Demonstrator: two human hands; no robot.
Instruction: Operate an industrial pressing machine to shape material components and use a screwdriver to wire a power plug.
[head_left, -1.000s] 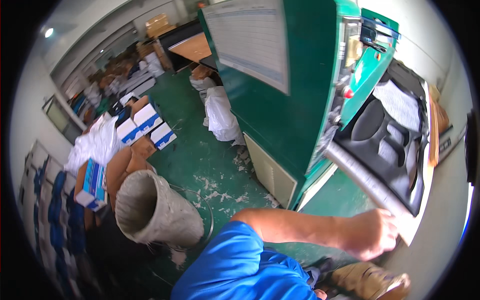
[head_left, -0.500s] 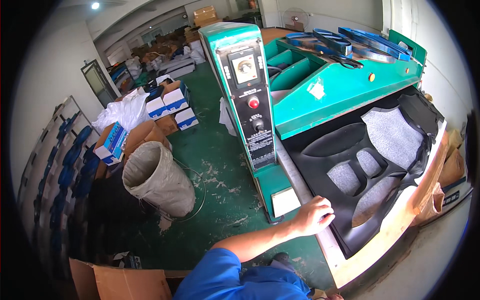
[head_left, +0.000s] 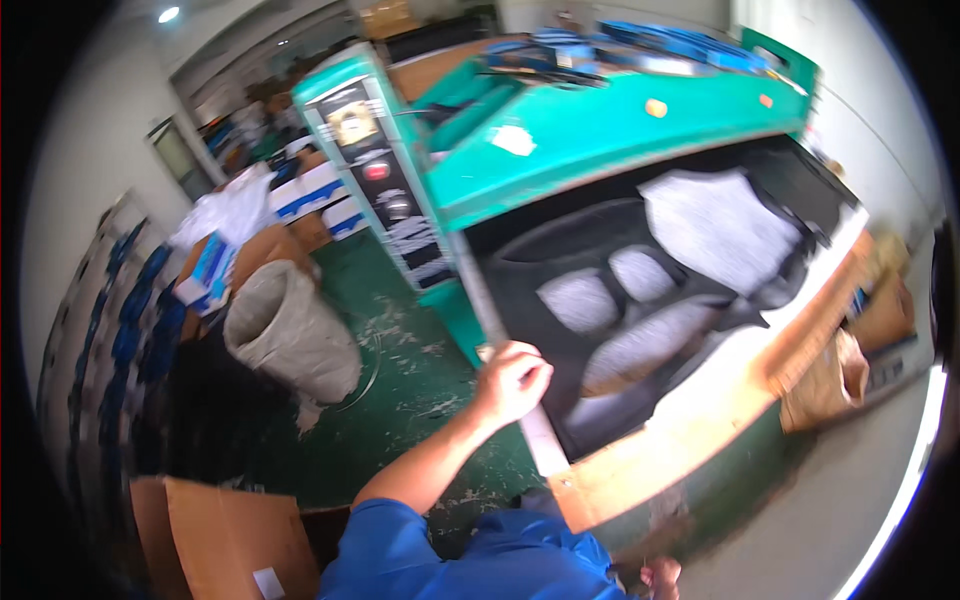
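Left hand (head_left: 515, 382) half-curled at edge of table (head_left: 640, 465), beside black sheet (head_left: 570, 350) — hold unclear. Right hand (head_left: 660, 575) low in view, blurred — cannot tell its grip

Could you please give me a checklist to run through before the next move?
1. Left hand empty: cannot tell, fingers curled beside the table's left edge.
2. Right hand off the table: ok, low near the picture's lower edge.
3. Black sheet resting on the table: ok.
4. Top of the green machine bare: not ok, blue bands lie there.
5. Control panel setting: cannot tell, blurred.
6. Floor clean: not ok, pale patches beside the grey bin.
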